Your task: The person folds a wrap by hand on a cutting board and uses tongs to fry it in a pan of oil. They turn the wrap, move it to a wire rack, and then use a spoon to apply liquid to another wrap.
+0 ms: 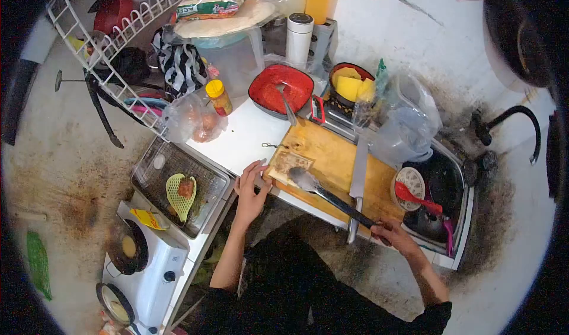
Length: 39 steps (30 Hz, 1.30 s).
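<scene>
My right hand [394,235] is closed around the black handle of a pair of tongs [338,201]. The pale tong tips rest over a square, flat, browned piece of food [285,164] at the left end of the wooden cutting board [323,142]. My left hand [252,190] is beside that same end, fingers apart, thumb and fingertips right at the board's corner. A large knife [359,175] lies across the board, its handle towards me and beneath the tongs. To the right, a patterned bowl [409,184] with a red spoon [415,198] sits by the board's edge.
Behind the board stand a red dish [278,89] with a fork and a bowl of yellow pieces [351,85]. The sink [450,187] is right. At left are a wire rack tray [204,192] with a green slotted spoon [181,195] and a stove [157,264] with pans.
</scene>
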Tool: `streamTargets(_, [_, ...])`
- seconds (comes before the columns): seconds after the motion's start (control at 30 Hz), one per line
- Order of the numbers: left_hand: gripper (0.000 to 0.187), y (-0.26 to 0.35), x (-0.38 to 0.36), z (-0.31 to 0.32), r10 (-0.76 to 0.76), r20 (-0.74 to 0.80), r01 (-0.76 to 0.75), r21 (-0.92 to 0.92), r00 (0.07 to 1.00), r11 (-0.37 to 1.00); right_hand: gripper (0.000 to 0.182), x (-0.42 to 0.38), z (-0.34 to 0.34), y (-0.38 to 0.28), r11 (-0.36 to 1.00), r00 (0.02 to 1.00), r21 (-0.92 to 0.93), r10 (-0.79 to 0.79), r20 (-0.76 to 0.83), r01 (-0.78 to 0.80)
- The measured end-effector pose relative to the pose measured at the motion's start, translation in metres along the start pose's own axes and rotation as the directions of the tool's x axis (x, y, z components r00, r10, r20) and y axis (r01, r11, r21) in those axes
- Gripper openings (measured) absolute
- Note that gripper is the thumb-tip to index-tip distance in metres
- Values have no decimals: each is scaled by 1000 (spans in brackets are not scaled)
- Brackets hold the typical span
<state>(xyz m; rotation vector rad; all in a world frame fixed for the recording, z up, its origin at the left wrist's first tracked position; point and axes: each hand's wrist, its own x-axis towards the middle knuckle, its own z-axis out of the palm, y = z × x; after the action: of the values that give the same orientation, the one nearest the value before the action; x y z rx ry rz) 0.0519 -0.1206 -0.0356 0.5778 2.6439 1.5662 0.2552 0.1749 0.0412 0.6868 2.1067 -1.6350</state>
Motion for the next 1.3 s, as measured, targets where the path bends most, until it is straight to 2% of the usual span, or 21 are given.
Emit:
streamTargets(0.03, [30, -1, -2, 1, -8, -12, 8, 0, 1000, 1000, 28, 1, 2, 3, 1000, 1000, -10, -2, 10, 2])
streamTargets(0.1, [30, -2, -5, 3, -14, -74, 5, -115, 997, 993, 23, 3, 7, 6, 998, 998, -33, -54, -28, 53])
streamTargets(0.13, [29, -1, -8, 4, 8, -105, -27, -177, 994, 984, 26, 2, 10, 8, 997, 1000, 81, 11, -26, -9])
streamTargets(0.23, [29, -3, -23, 5, -80, -191, 24, -277, 978, 961, 27, 3, 19, 2, 998, 998, 38, -57, -16, 58])
streamTargets(0.3, [28, -9, -34, 4, -107, -241, 32, -297, 965, 954, 29, 6, 22, 9, 1000, 999, 24, -13, -36, 14])
streamTargets(0.37, [27, -23, -50, 2, -179, -298, 20, -467, 937, 884, 44, -4, 30, -20, 988, 997, 132, 69, 41, -74])
streamTargets(0.43, [24, -25, -67, -9, -195, -306, 40, -447, 932, 894, 46, -9, 42, -33, 995, 997, 88, 39, 60, -44])
streamTargets(0.5, [22, -24, -92, -22, -249, -232, 81, -557, 940, 827, 48, -14, 57, -45, 999, 996, 32, 1, 91, -4])
streamTargets(0.57, [18, -27, -121, -35, -181, -284, 52, -408, 942, 911, 49, -18, 76, -51, 1000, 990, 13, -23, 140, 21])
streamTargets(0.6, [18, -25, -137, -43, -203, -284, 65, -430, 937, 901, 48, -12, 84, -39, 991, 986, -97, -80, 145, 94])
streamTargets(0.63, [18, -23, -154, -52, -229, -282, 80, -455, 932, 887, 48, -14, 101, -49, 986, 978, -122, -91, 188, 115])
streamTargets(0.7, [18, -30, -196, -62, -303, -336, 116, -476, 892, 872, 50, -26, 141, -65, 999, 951, 39, -40, 307, 29])
streamTargets(0.73, [18, -30, -216, -71, -302, -352, 133, -431, 886, 892, 50, -21, 158, -56, 987, 912, 40, -160, 378, 157])
streamTargets(0.8, [18, -36, -265, -85, -337, -365, 176, -409, 868, 895, 51, -19, 197, -51, 985, 858, -33, -131, 497, 169])
streamTargets(0.83, [18, -42, -292, -91, -352, -400, 180, -408, 846, 895, 54, -20, 218, -47, 981, 818, -88, -94, 567, 174])
streamTargets(0.9, [19, -50, -344, -104, -434, -432, 243, -431, 791, 869, 53, -26, 260, -32, 969, 788, -106, -115, 605, 223])
streamTargets(1.03, [19, -49, -447, -139, -469, -581, 248, -420, 665, 873, 49, -62, 343, -18, 965, 683, -114, -81, 726, 236])
streamTargets(1.13, [20, -49, -518, -160, -559, -696, 279, -485, 451, 829, 43, -87, 398, -3, 986, 625, -45, -68, 778, 163])
streamTargets(1.17, [20, -50, -541, -167, -560, -707, 284, -483, 432, 828, 43, -99, 417, 0, 985, 609, -50, -63, 791, 166])
streamTargets(1.23, [19, -51, -582, -177, -553, -777, 229, -504, 300, 833, 41, -121, 449, 5, 986, 578, -13, -89, 811, 169])
streamTargets(1.3, [18, -50, -620, -187, -543, -801, 253, -486, 254, 836, 40, -136, 482, 9, 974, 545, -24, -104, 832, 224])
